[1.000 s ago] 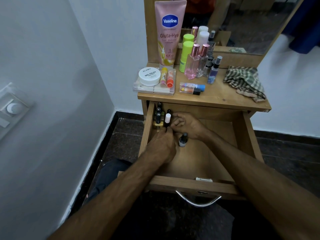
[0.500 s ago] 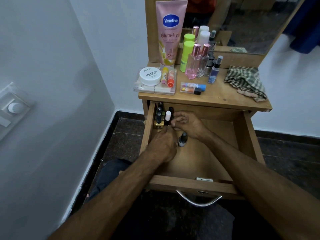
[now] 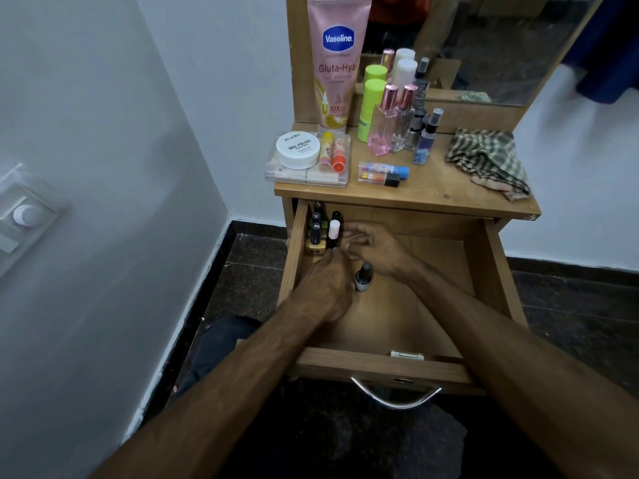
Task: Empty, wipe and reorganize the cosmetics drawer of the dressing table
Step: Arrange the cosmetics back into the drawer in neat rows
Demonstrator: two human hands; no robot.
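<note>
**Nail polish bottles being lined up in the back left corner of an open drawer**

While the drawer (image 3: 383, 366) of the dressing table stands pulled out toward the viewer, both hands are seen reaching into its far left corner. A cluster of small nail polish bottles (image 3: 316, 229) stands upright there, packed against the left wall, with their caps pointing up. The right hand (image 3: 375, 248) is stretched across from the right, its fingers touching a bottle with a pale pink cap (image 3: 334, 229) at the edge of the cluster; whether that bottle is actually pinched cannot be told. The left hand (image 3: 326, 288) lies just in front of the cluster, knuckles up, fingers curled under and hidden, so its hold cannot be told either.

One grey bottle (image 3: 363, 276) stands upright and apart, in the gap between the two hands, just beside the left hand, which is the nearer. It is judged to be next for the row, to be moved away from the viewer and leftward. The right wrist lies close beside it and could knock it over.

The rest of the drawer floor shows bare wood. On the bench (image 3: 432, 195) above, a tall lotion tube (image 3: 337, 63), perfume bottles (image 3: 390, 122), a white jar (image 3: 298, 149) and a checked cloth (image 3: 487, 160) are waiting.
</note>
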